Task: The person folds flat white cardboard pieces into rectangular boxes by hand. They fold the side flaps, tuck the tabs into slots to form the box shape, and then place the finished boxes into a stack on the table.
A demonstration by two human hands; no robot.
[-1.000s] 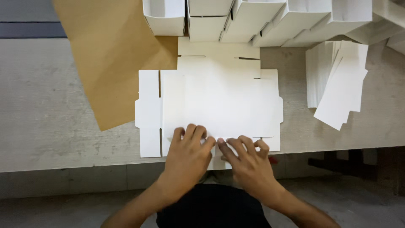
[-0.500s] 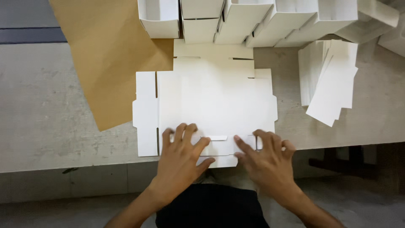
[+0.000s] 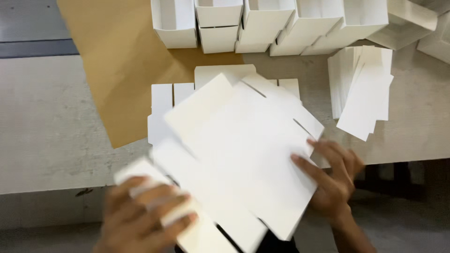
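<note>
Head view, looking down on a pale grey stone worktable (image 3: 47,122). Both hands hold one flat white die-cut cardboard box blank (image 3: 243,150), lifted off the table and turned at a slant. The left hand (image 3: 140,220), blurred by motion, is closed around the blank's lower left flap, fingers (image 3: 159,206) wrapped over the top face. The right hand (image 3: 335,182) grips the blank's right edge, fingers spread flat on the upper face; the thumb cannot be seen.

Directly beyond the held blank, partly covered by it, lies a stack of more flat white cardboard blanks (image 3: 161,107) on the table. Beyond the left hand and to its left, a large sheet of brown kraft paper (image 3: 117,70) lies on the table, running under the far end of that stack. Beyond the right hand and slightly to its right rests a loose pile of narrow white card strips (image 3: 363,93), fanned unevenly. Farthest from both hands, along the back of the table, stands a row of assembled open-topped white cardboard boxes (image 3: 267,23), set close side by side.
</note>
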